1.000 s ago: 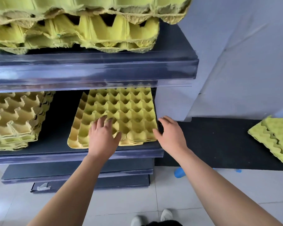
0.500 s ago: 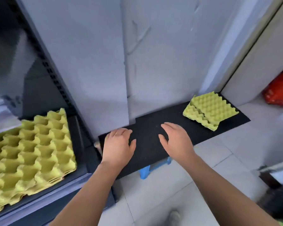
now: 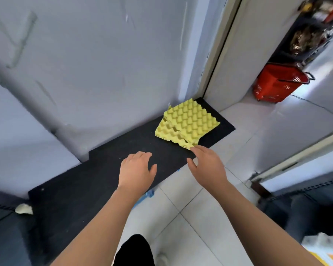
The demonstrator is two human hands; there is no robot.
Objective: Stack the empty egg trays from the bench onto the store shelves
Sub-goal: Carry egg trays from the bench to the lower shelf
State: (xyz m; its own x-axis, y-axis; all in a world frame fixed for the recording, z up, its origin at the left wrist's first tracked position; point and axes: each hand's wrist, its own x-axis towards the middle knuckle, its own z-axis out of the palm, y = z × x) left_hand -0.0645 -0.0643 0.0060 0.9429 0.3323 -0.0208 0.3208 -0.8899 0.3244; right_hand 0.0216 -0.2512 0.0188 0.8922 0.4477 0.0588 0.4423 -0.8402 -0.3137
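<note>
Yellow egg trays [image 3: 187,123], lower one half covered, right hand [image 3: 208,167] perhaps touching

White marks on the red basket [image 3: 277,83] are too blurred to read.

This looks like a small grocery shop, seen from a back corner beside a doorway [image 3: 222,54]. Past the doorway a red plastic shopping basket [image 3: 277,83] with black handles stands on the floor, and behind it a dark rack [image 3: 311,31] is crowded with packaged goods, too blurred to name. Yellow moulded-pulp egg trays [image 3: 188,123] lie stacked on a low black desk [image 3: 104,169] against a plain pale wall [image 3: 104,64]. The floor [image 3: 200,208] is laid with large light tiles.
</note>
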